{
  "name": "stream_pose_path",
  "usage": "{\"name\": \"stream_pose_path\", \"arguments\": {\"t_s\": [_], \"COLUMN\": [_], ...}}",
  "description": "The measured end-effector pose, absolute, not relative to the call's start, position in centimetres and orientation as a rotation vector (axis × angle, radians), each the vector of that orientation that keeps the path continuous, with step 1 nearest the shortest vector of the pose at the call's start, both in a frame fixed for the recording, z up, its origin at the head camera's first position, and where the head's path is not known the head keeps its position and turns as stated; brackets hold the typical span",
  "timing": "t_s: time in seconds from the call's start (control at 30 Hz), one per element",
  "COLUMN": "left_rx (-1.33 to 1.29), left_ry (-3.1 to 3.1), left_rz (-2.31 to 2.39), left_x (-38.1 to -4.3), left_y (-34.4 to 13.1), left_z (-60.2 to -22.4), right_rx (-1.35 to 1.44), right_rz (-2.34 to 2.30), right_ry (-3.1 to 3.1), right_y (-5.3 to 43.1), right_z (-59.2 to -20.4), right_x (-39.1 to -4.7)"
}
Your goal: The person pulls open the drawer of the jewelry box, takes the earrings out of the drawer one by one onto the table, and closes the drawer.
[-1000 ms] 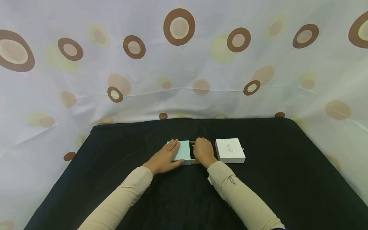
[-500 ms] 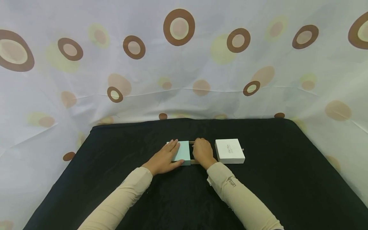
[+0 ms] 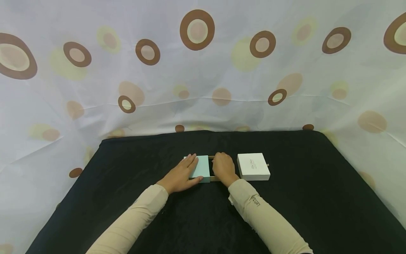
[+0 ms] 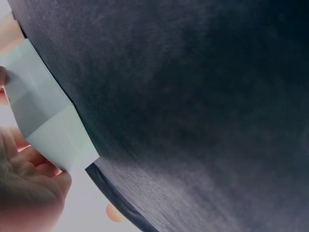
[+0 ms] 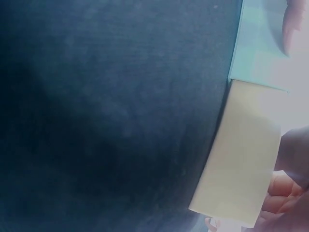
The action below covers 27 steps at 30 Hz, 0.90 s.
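Note:
My left hand (image 3: 180, 175) rests with straight fingers on the pale teal sleeve (image 3: 201, 167) of a slide-out box, its thumb along the near side. The box's drawer (image 5: 236, 150), cream on its outer wall and dark inside, sticks out of the sleeve toward the right. My right hand (image 3: 224, 168) grips the drawer's right end with curled fingers. It hides most of the drawer's inside in the head view. In the left wrist view the teal sleeve (image 4: 48, 101) shows side-on with the palm near its end.
A white box (image 3: 253, 166) with printed lettering lies just right of my right hand, a small tab on its right side. Black cloth (image 3: 196, 218) covers the table. Behind its far edge hangs a pale curtain (image 3: 203, 77) with brown and yellow circles.

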<state>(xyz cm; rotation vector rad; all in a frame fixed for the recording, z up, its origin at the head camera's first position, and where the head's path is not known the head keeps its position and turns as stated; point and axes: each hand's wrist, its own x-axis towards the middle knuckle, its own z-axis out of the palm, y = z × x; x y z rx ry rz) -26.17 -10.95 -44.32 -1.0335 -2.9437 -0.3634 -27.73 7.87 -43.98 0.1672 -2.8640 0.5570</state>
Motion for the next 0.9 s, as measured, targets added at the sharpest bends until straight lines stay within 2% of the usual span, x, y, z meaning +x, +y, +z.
{"name": "stream_pose_path", "arguments": {"t_s": [0.9], "left_rx": [-1.010], "left_ry": [-2.962], "left_rz": [-0.356], "left_x": [-26.18], "left_y": [-10.86], "left_z": [-44.44], "right_rx": [0.234], "right_rz": [0.631], "right_ry": [-2.806], "right_y": [8.33], "right_z": [-44.23], "right_x": [-27.42]}}
